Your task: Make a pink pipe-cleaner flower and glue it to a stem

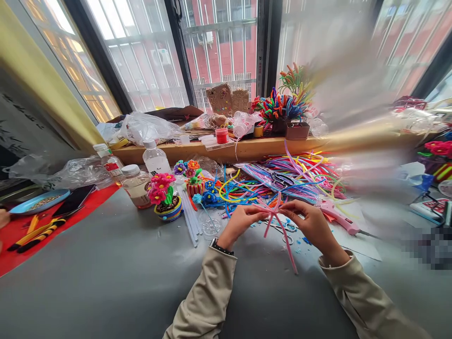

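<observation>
Between my two hands is a pink pipe cleaner flower [274, 212], with several strips spreading from its middle and one long strip hanging down to the right. My left hand [243, 220] pinches it from the left side. From the right, my right hand [306, 221] pinches it between thumb and fingers. Scissors [287, 227] lie on the table behind and below it, partly hidden. A pink glue gun [339, 217] rests just beyond my right hand. Small blue scraps [306, 240] are scattered by the scissors.
Loose colourful pipe cleaners [307, 169] are heaped at the back. To the left stand a pot of pink flowers [165, 195], clear glue sticks [190, 216] and bottles [136, 186]. A red cloth [81, 214] carries a blue plate [39, 201]. A blurred pale shape covers the right side.
</observation>
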`<state>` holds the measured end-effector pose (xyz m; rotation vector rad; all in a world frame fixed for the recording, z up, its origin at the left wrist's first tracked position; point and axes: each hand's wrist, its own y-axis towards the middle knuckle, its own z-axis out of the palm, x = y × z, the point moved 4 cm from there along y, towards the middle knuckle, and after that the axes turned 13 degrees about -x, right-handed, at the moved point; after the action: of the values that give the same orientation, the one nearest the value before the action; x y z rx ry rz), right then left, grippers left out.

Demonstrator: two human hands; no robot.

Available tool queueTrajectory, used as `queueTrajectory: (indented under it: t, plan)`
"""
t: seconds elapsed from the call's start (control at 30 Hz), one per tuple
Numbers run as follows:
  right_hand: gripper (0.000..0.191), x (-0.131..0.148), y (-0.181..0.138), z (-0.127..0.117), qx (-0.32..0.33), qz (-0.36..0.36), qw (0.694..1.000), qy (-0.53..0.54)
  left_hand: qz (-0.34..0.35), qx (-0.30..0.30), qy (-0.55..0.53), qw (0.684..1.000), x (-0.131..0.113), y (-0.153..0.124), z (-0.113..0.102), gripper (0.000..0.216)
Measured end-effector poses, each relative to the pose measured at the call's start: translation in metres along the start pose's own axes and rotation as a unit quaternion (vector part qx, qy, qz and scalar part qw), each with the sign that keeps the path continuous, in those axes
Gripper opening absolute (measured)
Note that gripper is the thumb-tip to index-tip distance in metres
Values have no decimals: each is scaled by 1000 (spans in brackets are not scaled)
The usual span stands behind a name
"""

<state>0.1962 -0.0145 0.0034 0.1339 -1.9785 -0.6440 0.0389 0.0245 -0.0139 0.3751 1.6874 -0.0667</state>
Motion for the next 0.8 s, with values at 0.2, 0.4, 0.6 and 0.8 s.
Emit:
queueTrajectory:
  t: [0.2, 0.4, 0.6, 0.8]
  plan:
    - [16, 11, -6, 6, -2, -57, 998, -11, -55, 7, -27, 998, 4, 0, 6, 29]
    - [20, 11, -6, 8, 8, -45, 999, -23, -80, -9, -87, 993, 4, -1, 10, 29]
    - [25, -2, -9, 19, 73, 71, 995, 18, -123, -69, -114, 983, 8, -1, 3, 25]
    - [25, -12, -18, 35, 195, 222, 942, 159, -118, -57, -81, 988, 7, 0, -1, 19]
